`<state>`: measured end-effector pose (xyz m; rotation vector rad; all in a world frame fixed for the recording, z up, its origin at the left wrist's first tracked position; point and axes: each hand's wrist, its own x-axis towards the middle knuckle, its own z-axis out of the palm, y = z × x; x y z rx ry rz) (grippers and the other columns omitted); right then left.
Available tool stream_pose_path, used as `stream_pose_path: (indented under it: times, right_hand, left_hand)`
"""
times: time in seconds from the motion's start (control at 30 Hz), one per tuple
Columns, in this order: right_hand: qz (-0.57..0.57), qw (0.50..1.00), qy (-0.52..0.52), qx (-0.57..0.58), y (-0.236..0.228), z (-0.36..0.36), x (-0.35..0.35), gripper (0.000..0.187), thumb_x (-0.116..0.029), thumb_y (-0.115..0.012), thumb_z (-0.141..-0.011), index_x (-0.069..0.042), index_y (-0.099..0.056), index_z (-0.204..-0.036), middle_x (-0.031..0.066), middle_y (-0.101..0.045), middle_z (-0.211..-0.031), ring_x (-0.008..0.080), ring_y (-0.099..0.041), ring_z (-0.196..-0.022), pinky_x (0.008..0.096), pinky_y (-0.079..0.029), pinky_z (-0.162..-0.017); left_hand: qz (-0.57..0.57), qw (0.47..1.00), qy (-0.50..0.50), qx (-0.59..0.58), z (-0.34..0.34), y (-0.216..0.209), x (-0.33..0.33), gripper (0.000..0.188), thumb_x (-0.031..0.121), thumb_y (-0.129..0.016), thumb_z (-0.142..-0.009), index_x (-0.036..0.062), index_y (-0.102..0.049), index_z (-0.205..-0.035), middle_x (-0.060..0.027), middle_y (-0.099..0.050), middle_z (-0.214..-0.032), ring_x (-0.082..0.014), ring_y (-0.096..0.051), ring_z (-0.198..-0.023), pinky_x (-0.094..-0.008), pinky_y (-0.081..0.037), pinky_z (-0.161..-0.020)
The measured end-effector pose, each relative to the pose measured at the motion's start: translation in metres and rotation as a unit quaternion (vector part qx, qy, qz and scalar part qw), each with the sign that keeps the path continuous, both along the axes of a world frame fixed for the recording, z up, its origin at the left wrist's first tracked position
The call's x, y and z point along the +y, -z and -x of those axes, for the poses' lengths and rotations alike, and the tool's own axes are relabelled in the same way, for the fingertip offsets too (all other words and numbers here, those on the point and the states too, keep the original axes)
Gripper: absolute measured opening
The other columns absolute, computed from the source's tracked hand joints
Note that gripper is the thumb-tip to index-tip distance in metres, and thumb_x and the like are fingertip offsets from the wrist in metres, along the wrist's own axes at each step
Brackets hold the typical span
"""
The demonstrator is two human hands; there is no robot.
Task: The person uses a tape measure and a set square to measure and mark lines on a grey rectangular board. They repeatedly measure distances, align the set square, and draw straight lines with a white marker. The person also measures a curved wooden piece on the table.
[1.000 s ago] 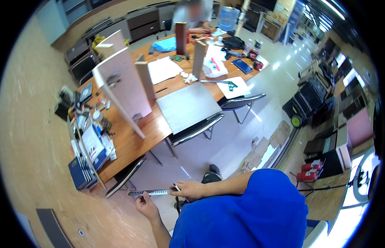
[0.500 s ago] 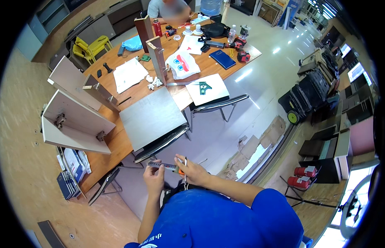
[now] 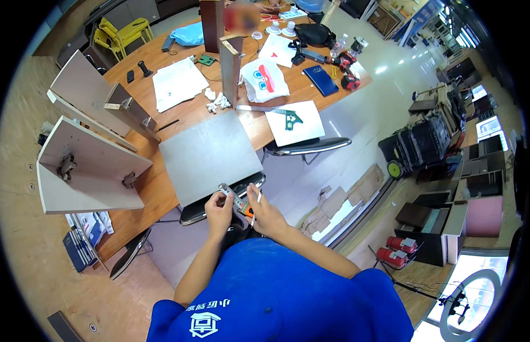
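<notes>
My left hand (image 3: pixel 219 216) is closed, pinching the pulled-out metal blade of a tape measure (image 3: pixel 248 211). The orange and dark case of that tape measure sits in my right hand (image 3: pixel 268 219), which also keeps a thin white pen (image 3: pixel 260 197) between its fingers. Just beyond both hands lies a flat grey board (image 3: pixel 211 151), its near edge overhanging a black chair (image 3: pixel 196 213) at the table's edge. The end of the blade points toward that near edge; whether it touches the board I cannot tell.
On the wooden table (image 3: pixel 156 185) stand pale hinged panels (image 3: pixel 88 171) at left and upright brown boards (image 3: pixel 230 71) behind. A green try square (image 3: pixel 292 118) lies on white paper at right. Farther back are a blue notebook (image 3: pixel 320 80), power tools and another person's hands.
The table and grey board now appear closer to me. Both hands have moved up to the board's near edge, and the tape blade has turned to point away from me.
</notes>
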<state>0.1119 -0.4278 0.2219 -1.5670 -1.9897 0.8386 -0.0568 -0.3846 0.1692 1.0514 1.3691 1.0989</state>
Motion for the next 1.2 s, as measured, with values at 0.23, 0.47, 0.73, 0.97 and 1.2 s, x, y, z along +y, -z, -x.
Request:
stream_pose_path:
  times: [0.23,0.47,0.73,0.97,1.2]
  right_hand:
    - [0.025,0.999,0.025,-0.027,0.006,0.03,0.063,0.092,-0.007,-0.079,-0.076,0.005,-0.026,-0.15,0.0324,-0.031,-0.151,0.0526,-0.056,-0.114,0.0483,-0.055,-0.086]
    - [0.047,0.998,0.034,-0.028,0.009,0.052,0.1,0.095,-0.008,-0.082,-0.074,0.005,-0.026,-0.151,0.0293,-0.033,-0.152,0.0527,-0.055,-0.115,0.0461,-0.056,-0.086]
    - [-0.004,0.998,0.069,0.011,0.026,0.053,0.145,0.092,-0.012,-0.083,-0.076,0.009,-0.031,-0.148,0.0318,-0.037,-0.148,0.0498,-0.055,-0.121,0.0439,-0.05,-0.098]
    - [0.099,0.977,0.13,0.137,0.063,0.035,0.198,0.084,-0.021,-0.081,-0.081,0.009,-0.038,-0.146,0.0305,-0.056,-0.135,0.0411,-0.062,-0.118,0.0397,-0.048,-0.102]
    - [0.035,0.983,0.175,0.044,0.12,-0.129,0.316,0.05,-0.015,-0.079,-0.08,0.001,-0.063,-0.124,0.0247,-0.069,-0.103,0.0394,-0.067,-0.096,0.0444,-0.053,-0.086]
  left_hand:
    - [0.036,0.998,0.033,-0.046,0.017,0.02,0.052,0.019,0.009,-0.072,-0.092,-0.0025,-0.061,-0.082,0.001,-0.06,-0.073,-0.0044,-0.057,-0.069,-0.0226,-0.049,-0.063]
    - [0.055,0.996,0.046,-0.055,0.033,0.036,0.075,0.013,0.009,-0.069,-0.094,-0.0031,-0.065,-0.095,-0.0047,-0.068,-0.087,-0.0084,-0.064,-0.082,-0.0246,-0.053,-0.075]
    - [0.093,0.965,0.168,-0.181,0.056,0.047,0.086,0.062,0.01,-0.067,-0.094,0.0009,-0.034,-0.145,-0.0157,-0.05,-0.14,-0.0235,-0.052,-0.13,-0.037,-0.05,-0.101]
    - [0.052,0.98,0.121,-0.148,0.012,0.069,0.124,0.079,0.007,-0.082,-0.08,0.0029,-0.032,-0.142,-0.0139,-0.058,-0.126,-0.0198,-0.065,-0.107,-0.0322,-0.056,-0.088]
    - [0.031,0.962,0.058,0.266,0.03,0.088,0.287,0.073,0.027,-0.087,-0.071,-0.0008,-0.052,-0.128,-0.0201,-0.068,-0.111,-0.032,-0.068,-0.102,-0.04,-0.054,-0.089]
